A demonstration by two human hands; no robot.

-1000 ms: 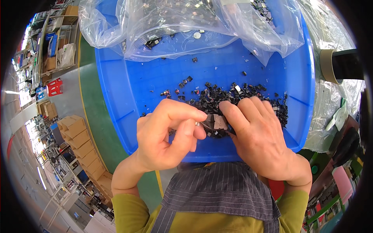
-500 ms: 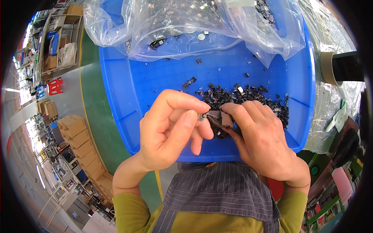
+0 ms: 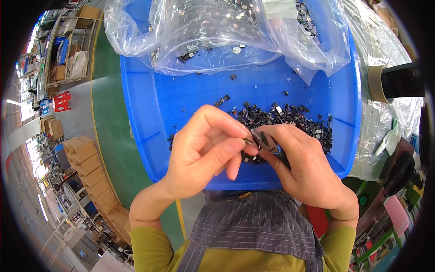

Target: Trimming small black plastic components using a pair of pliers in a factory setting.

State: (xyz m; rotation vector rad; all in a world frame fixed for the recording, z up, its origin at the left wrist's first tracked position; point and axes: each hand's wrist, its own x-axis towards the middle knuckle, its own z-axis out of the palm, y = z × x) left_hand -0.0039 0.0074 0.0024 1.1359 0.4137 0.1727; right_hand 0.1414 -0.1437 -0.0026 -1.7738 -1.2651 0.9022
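My left hand (image 3: 195,152) is closed in a pinch on a small dark part (image 3: 248,141), held between thumb and forefinger. My right hand (image 3: 306,156) wraps round a pair of dark metal nippers (image 3: 268,143), with a bit of blue handle showing near the palm. The jaws point toward the part at my left fingertips and sit very close to it; I cannot tell whether they touch. Below both hands, a loose heap of small black pieces (image 3: 312,129) lies in a blue plastic bin (image 3: 149,136); my fingers hide some of the heap.
A clear plastic bag (image 3: 213,45) with many small pieces in it lies across the bin's far side. To the right are a tape roll (image 3: 377,85) and plastic sheeting (image 3: 369,122). Cardboard boxes (image 3: 93,167) stand on the floor at left, beyond them a shelf (image 3: 68,45).
The nippers have turned in my right hand, so their jaws and blue handle show more. My left fingers have shifted slightly right, and the small part is tilted differently.
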